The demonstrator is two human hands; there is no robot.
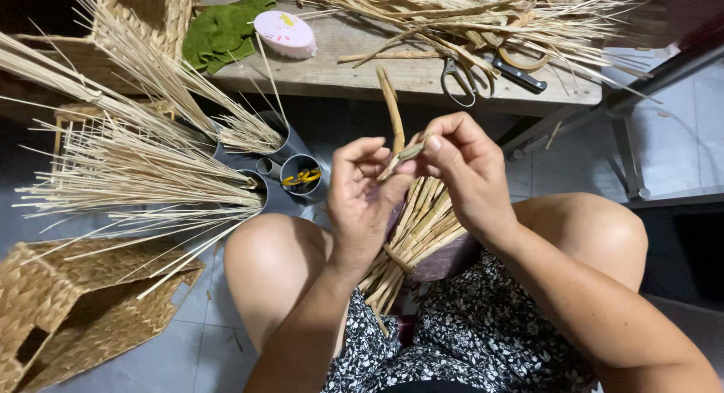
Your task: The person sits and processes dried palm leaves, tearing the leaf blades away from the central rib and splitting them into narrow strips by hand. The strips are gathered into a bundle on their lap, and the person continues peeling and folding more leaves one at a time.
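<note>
1 dry tan reed strip (394, 129), long and flat, standing up between the knees above a tied reed bundle (415, 234) on the lap. Pinched near its middle by left hand (363, 193) and right hand (461, 167), fingers curled shut. Scissors (471, 78) lying on the wooden bench (339, 72) behind.

Both hands are raised above the bare knees, left hand (360, 201) and right hand (460, 167) pinching fingertips together.
</note>
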